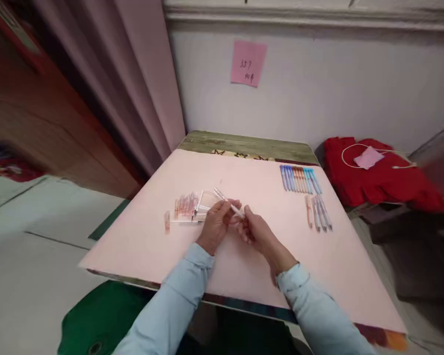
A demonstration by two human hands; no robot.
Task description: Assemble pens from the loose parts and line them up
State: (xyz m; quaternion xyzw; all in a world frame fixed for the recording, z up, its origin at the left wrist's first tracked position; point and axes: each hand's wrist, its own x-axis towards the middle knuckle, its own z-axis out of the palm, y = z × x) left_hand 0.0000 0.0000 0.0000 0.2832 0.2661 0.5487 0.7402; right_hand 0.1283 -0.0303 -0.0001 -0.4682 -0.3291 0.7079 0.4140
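With left hand (216, 223) curled loosely, pinched the middle of a slim clear pen (227, 201) between thumb and fingertips; with right hand (254, 229), closed to the same kind of pinch, gripped its nearer end. Held the pen slanted, far end pointing up and away to the left, just above the pink surface (244, 276), probably so that both ends were within reach for two-handed work. Worked just beside a clear box (206, 199), close against the left knuckles (touching or not, cannot tell), with a bunch of pinkish pens (186, 205) at its left side, likely set near for a short reach. Noted one pinkish piece (166, 220) lying alone further left. Noted blue and orange pens (299, 178) lined side by side at the far right, and a smaller group (319, 212) just nearer, well apart from both hands, seemingly sorted by kind.
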